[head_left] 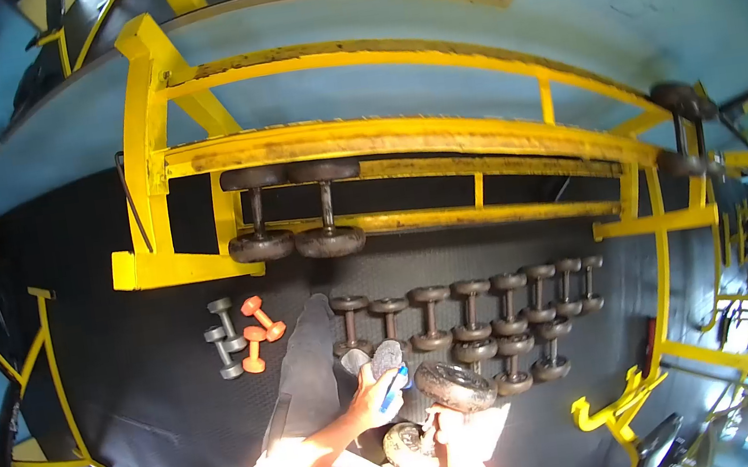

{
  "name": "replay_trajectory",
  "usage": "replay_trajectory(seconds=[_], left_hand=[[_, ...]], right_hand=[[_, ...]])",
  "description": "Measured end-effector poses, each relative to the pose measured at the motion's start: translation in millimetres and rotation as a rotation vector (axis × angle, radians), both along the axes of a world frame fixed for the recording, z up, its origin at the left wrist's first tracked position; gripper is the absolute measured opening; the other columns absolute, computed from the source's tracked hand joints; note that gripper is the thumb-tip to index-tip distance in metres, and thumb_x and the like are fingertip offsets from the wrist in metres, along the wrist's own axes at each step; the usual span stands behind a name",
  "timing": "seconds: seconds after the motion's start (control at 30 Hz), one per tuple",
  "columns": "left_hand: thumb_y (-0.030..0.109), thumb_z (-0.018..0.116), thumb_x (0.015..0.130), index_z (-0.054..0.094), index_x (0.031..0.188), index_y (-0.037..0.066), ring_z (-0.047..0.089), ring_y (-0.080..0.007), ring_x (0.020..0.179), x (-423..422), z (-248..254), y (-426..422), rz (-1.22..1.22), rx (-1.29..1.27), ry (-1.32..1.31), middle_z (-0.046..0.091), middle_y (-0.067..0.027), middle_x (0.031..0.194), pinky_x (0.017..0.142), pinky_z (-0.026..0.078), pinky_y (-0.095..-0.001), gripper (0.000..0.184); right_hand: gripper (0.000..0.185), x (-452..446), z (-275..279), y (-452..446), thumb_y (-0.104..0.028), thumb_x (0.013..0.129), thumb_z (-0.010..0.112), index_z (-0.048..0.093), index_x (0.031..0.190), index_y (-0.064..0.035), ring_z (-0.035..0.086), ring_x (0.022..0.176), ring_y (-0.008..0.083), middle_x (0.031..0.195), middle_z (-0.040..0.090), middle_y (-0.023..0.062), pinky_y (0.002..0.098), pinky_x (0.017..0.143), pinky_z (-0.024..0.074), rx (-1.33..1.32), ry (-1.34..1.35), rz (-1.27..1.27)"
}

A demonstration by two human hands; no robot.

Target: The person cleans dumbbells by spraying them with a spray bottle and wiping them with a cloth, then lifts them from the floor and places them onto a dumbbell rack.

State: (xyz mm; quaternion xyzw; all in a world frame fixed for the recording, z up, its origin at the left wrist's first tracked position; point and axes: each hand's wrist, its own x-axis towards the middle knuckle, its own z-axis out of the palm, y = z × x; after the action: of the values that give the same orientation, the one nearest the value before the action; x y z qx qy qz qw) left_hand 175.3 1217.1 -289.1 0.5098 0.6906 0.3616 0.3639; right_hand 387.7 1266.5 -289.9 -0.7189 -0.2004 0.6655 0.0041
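Observation:
My right hand point(445, 426) grips the handle of a worn dark dumbbell point(456, 386), held tilted in front of my body. One round end points up and away, and the other is low by my lap. Strong sunlight washes out part of this hand and forearm. My left hand point(374, 398) is closed around a small blue thing point(394, 389), just left of the dumbbell; its kind is hard to make out. Beyond my hands, rows of dark dumbbells point(430, 319) stand on the black floor mat point(191, 431), near my grey shoes point(386, 357).
A long yellow rack point(379, 132) runs along the blue wall, with two dumbbells point(326, 207) on its lower left part. Small grey dumbbells point(223, 350) and orange dumbbells point(256, 346) lie on the floor at left. Yellow equipment frames stand left point(57, 373) and right point(623, 409).

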Motion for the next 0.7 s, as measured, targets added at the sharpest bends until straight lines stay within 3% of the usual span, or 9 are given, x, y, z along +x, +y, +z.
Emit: replay_trajectory(seconds=[0.17,0.3,0.37,0.43,0.57,0.7], left_hand=[[0.014,0.071,0.070,0.053,0.126,0.009,0.046,-0.0499,0.105,-48,-17,47,0.058,-0.080,-0.131,0.039,-0.0300,0.113,0.092,0.044,-0.0518,0.059],[0.014,0.071,0.070,0.052,0.127,0.008,0.043,-0.0530,0.107,-74,-25,70,0.048,-0.133,-0.105,0.038,-0.0323,0.116,0.093,0.042,-0.0538,0.060],[0.018,0.072,0.071,0.049,0.131,0.010,0.045,-0.0536,0.106,-72,-46,72,0.078,-0.157,-0.078,0.036,-0.0327,0.117,0.091,0.045,-0.0533,0.065],[0.018,0.072,0.070,0.050,0.129,0.009,0.045,-0.0534,0.106,-72,-60,72,0.134,-0.202,-0.019,0.037,-0.0321,0.115,0.091,0.044,-0.0535,0.063],[0.018,0.072,0.070,0.051,0.129,0.012,0.046,-0.0526,0.104,-84,-90,65,0.273,-0.325,0.028,0.038,-0.0317,0.115,0.091,0.044,-0.0535,0.063],[0.020,0.072,0.072,0.051,0.129,0.014,0.047,-0.0512,0.104,-86,-87,69,0.189,-0.355,-0.050,0.038,-0.0305,0.115,0.088,0.044,-0.0540,0.062]], right_hand=[[0.015,-51,-8,53,-0.009,0.079,0.055,0.064,0.069,-0.0021,0.054,0.042,0.0228,0.058,0.060,0.0116,0.0343,0.037,0.0414,-0.097,-0.100,0.018],[0.014,-83,-47,90,-0.008,0.077,0.056,0.058,0.064,-0.0018,0.053,0.041,0.0227,0.054,0.056,0.0106,0.0338,0.036,0.0393,0.043,-0.031,-0.042],[0.011,-86,-91,106,-0.006,0.075,0.056,0.058,0.067,-0.0003,0.053,0.040,0.0229,0.054,0.055,0.0100,0.0339,0.037,0.0404,-0.064,-0.023,-0.133],[0.012,-103,-107,138,-0.006,0.076,0.055,0.057,0.067,0.0025,0.051,0.041,0.0253,0.056,0.053,0.0133,0.0376,0.041,0.0468,0.012,0.036,-0.028],[0.004,-131,-141,196,0.000,0.072,0.057,0.058,0.069,0.0027,0.048,0.039,0.0239,0.055,0.053,0.0135,0.0361,0.038,0.0448,0.089,0.088,-0.051],[0.009,-185,-124,265,-0.002,0.077,0.055,0.059,0.071,0.0033,0.052,0.044,0.0245,0.057,0.054,0.0147,0.0353,0.042,0.0470,0.193,0.030,0.040]])
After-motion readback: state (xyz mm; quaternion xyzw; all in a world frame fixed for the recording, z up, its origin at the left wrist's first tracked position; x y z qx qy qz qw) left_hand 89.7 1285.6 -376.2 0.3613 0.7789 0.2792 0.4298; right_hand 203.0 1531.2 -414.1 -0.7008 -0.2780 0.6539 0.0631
